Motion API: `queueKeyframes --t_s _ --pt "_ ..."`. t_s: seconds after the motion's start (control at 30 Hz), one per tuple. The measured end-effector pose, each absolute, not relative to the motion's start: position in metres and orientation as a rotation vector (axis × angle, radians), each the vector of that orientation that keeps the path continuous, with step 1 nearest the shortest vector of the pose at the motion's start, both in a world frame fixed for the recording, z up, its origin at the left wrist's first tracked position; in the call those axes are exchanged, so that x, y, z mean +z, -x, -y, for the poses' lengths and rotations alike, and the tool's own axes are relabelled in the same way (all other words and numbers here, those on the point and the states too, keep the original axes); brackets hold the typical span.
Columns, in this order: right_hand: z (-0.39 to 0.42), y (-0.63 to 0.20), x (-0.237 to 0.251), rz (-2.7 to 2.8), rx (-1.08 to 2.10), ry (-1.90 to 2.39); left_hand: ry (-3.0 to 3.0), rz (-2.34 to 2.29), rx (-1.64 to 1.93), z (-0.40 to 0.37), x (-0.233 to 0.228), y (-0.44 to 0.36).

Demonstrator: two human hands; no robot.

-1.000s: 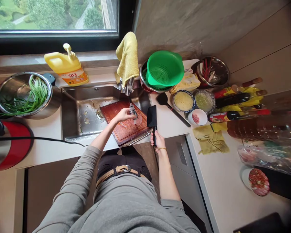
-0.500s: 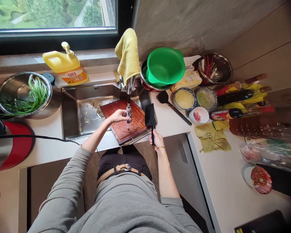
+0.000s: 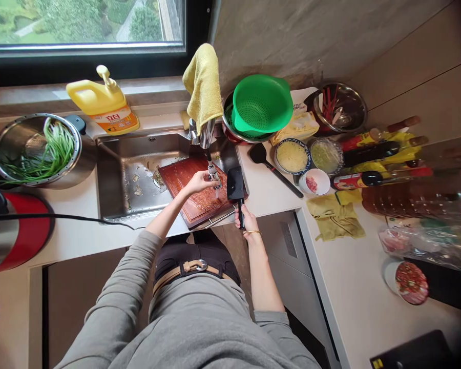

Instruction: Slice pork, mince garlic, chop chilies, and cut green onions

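My left hand (image 3: 201, 182) is closed around the pull-out faucet head (image 3: 212, 173), and water runs from it. Under the stream a wet reddish-brown wooden cutting board (image 3: 192, 189) leans in the right part of the steel sink (image 3: 125, 169), its near end over the front edge. By its handle, my right hand (image 3: 247, 219) grips a black cleaver (image 3: 235, 185), the blade pointing away from me over the board's right side. A yellow cloth (image 3: 204, 84) covers the top of the faucet.
Left of the sink stands a steel pot (image 3: 67, 159) with green scallions. Behind it is a yellow detergent jug (image 3: 103, 105). To the right are a green colander (image 3: 262, 105), a black spatula (image 3: 274, 171), small bowls (image 3: 292, 156) of chopped food and several bottles (image 3: 363, 179).
My left hand has moved the faucet head to the right over the board, toward the cleaver. The cleaver has shifted slightly left in my right hand.
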State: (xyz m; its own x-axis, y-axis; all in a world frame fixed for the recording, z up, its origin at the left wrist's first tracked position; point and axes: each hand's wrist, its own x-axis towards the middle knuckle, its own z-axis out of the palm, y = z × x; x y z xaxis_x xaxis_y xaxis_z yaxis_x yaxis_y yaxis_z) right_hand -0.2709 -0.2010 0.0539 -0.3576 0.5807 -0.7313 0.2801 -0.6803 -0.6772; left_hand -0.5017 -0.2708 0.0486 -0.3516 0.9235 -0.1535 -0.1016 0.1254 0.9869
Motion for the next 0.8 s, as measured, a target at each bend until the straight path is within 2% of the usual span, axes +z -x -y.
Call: queueKeyframes --t_s 0.13,0.27,0.4,0.53,0.6,0.67,0.8 --pt "0.205 0.282 0.044 0.984 2.386 1.633 -0.817 -1.507 1.524 0.25 0.043 0.489" --pt "0.216 0.294 0.041 0.809 2.594 1.57 -0.85 -1.57 1.512 0.245 0.037 0.489" --pt "0.219 0.295 0.047 0.819 2.675 1.506 -0.924 -1.84 1.421 0.256 0.03 0.511" --pt "0.215 0.287 0.051 1.062 2.676 1.527 -1.018 -1.992 1.322 0.269 0.034 0.535" --pt "0.213 0.285 0.049 1.34 2.571 1.55 -1.034 -1.969 1.284 0.273 0.039 0.537" --pt "0.212 0.286 0.048 1.761 2.316 1.556 -1.024 -1.878 1.26 0.275 0.044 0.533" --pt "0.21 0.301 0.051 2.603 1.414 1.38 -0.977 -1.66 1.27 0.278 0.048 0.516"
